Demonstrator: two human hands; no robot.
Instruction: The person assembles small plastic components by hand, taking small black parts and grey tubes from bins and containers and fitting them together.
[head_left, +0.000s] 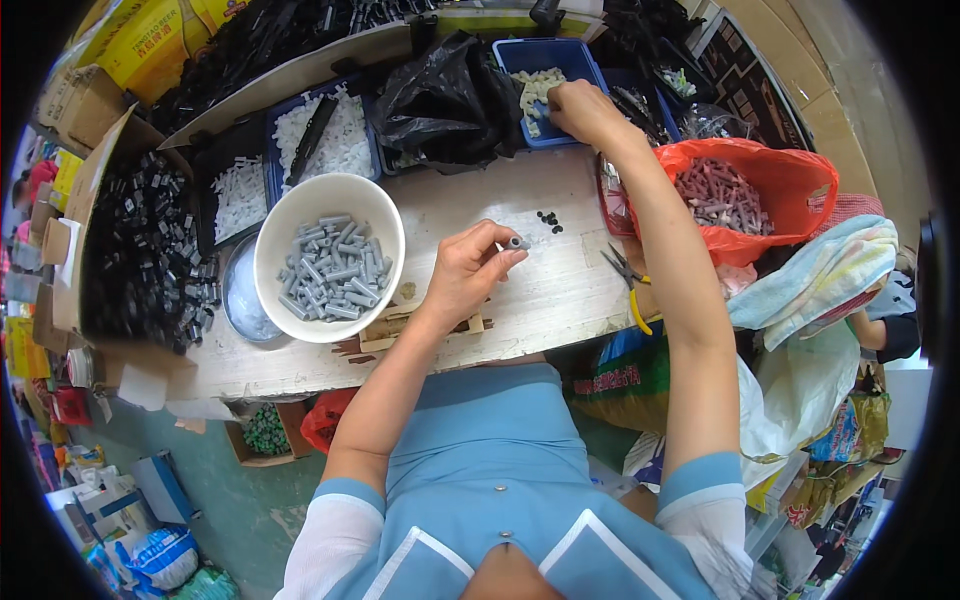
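Note:
Over the middle of the workbench [460,195], my left hand [468,262] is closed, pinching a small grey tube [516,243] between thumb and fingers with its round end showing. My right arm stretches out to a blue tray [552,142] at the back, where my right hand [588,112] reaches in at the right side. Its fingers are drawn together and point down; whatever is between them is hidden. Small cream-coloured pieces [538,85] lie in that tray. Several small black pieces [549,220] are scattered on the bench between my hands.
Left of my left hand stands a white bowl [268,240] of grey tubes [335,270]. Yellow-handled pliers [638,300] lie at the right, by a red bag [808,175] of pinkish sticks. A black plastic bag [440,95] sits at the back; black parts [150,240] fill a carton at left.

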